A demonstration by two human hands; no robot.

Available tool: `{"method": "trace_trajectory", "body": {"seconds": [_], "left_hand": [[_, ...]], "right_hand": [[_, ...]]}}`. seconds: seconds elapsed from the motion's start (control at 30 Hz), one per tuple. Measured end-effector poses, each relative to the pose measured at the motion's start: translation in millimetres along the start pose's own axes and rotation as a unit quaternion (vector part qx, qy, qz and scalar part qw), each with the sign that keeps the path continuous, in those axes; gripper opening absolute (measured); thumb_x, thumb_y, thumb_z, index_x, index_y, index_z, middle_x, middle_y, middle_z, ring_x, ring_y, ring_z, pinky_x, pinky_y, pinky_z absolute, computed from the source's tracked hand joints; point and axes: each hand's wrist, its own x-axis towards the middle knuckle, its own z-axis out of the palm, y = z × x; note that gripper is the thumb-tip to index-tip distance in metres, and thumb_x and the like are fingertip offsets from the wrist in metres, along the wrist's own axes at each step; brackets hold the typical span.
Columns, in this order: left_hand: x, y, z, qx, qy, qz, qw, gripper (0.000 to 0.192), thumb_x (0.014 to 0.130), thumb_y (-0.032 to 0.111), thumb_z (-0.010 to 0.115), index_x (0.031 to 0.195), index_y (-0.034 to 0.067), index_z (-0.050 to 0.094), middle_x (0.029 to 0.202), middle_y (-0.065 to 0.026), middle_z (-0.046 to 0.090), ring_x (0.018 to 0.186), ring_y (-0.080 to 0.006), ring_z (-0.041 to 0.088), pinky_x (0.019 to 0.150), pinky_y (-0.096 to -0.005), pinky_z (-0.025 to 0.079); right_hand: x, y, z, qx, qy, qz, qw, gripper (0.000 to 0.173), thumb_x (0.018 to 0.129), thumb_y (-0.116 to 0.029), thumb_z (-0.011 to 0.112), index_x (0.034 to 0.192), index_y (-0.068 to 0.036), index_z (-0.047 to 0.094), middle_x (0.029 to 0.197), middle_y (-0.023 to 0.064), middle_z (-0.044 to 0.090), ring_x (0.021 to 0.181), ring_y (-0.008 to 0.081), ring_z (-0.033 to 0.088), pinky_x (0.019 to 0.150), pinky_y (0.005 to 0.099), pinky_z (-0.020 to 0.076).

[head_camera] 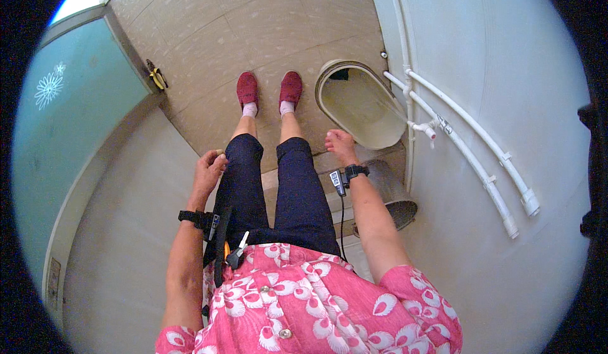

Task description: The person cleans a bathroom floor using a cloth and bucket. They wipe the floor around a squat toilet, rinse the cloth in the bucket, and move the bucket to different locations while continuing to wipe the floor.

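Note:
My left hand (210,167) hangs beside my left knee with its fingers curled. A small tan thing (219,152) shows at its fingertips; whether it is held or worn is unclear. My right hand (341,146) hovers by the near rim of an oval tub (319,98), its fingers loosely bent and nothing visible in them. Cloudy water (363,109) appears to fill part of the tub, and a dark object (339,74) lies at its far end. From a white plastic tap (425,128) on the wall, a thin stream seems to run into the tub.
White pipes (468,159) run along the right wall. Behind the tub lies a grey cylindrical container (380,178) with a dark round end. A teal door (76,83) stands at left, near a yellow-handled tool (158,78). A cable (341,221) hangs from my right wrist device.

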Motion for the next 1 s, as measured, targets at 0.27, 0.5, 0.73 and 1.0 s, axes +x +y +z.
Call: {"method": "trace_trajectory", "body": {"seconds": [0.27, 0.5, 0.73, 1.0], "left_hand": [[6.1, -9.4, 10.9, 0.017, -0.020, 0.006, 1.000, 0.028, 0.085, 0.019, 0.057, 0.103, -0.003, 0.057, 0.078, -0.0038, 0.060, 0.066, -0.0094, 0.052, 0.061, -0.0230, 0.044], [25.0, -7.0, 24.6, 0.020, -0.016, 0.009, 1.000, 0.027, 0.086, 0.019, 0.056, 0.102, -0.003, 0.057, 0.078, -0.0038, 0.060, 0.066, -0.0098, 0.052, 0.060, -0.0234, 0.044], [5.2, 11.5, 12.1, 0.035, -0.023, 0.009, 0.999, 0.026, 0.086, 0.019, 0.055, 0.102, -0.003, 0.057, 0.079, -0.0047, 0.061, 0.066, -0.0097, 0.053, 0.058, -0.0237, 0.043], [-65.9, 68.1, -5.1, 0.032, -0.011, 0.061, 0.998, 0.028, 0.086, 0.023, 0.056, 0.102, 0.000, 0.058, 0.081, -0.0066, 0.062, 0.066, -0.0120, 0.056, 0.058, -0.0248, 0.044]], "right_hand": [[3.0, 3.9, 3.9, -0.022, -0.012, -0.009, 1.000, 0.023, 0.085, -0.020, 0.058, 0.098, -0.001, 0.060, 0.078, 0.0041, 0.062, 0.061, 0.0095, 0.058, 0.052, 0.0220, 0.0486], [28.6, -11.2, -11.0, -0.030, -0.001, -0.021, 0.999, 0.025, 0.085, -0.020, 0.058, 0.099, 0.000, 0.060, 0.079, 0.0048, 0.062, 0.061, 0.0092, 0.058, 0.052, 0.0220, 0.0484], [3.7, -38.6, -6.7, -0.035, -0.002, -0.055, 0.998, 0.023, 0.083, -0.020, 0.058, 0.094, 0.000, 0.061, 0.075, 0.0042, 0.062, 0.058, 0.0106, 0.058, 0.053, 0.0248, 0.0486], [-99.0, -63.9, -69.8, 0.013, 0.049, -0.058, 0.997, 0.024, 0.083, -0.019, 0.059, 0.098, -0.001, 0.059, 0.075, 0.0037, 0.061, 0.058, 0.0108, 0.058, 0.050, 0.0237, 0.0481]]}}
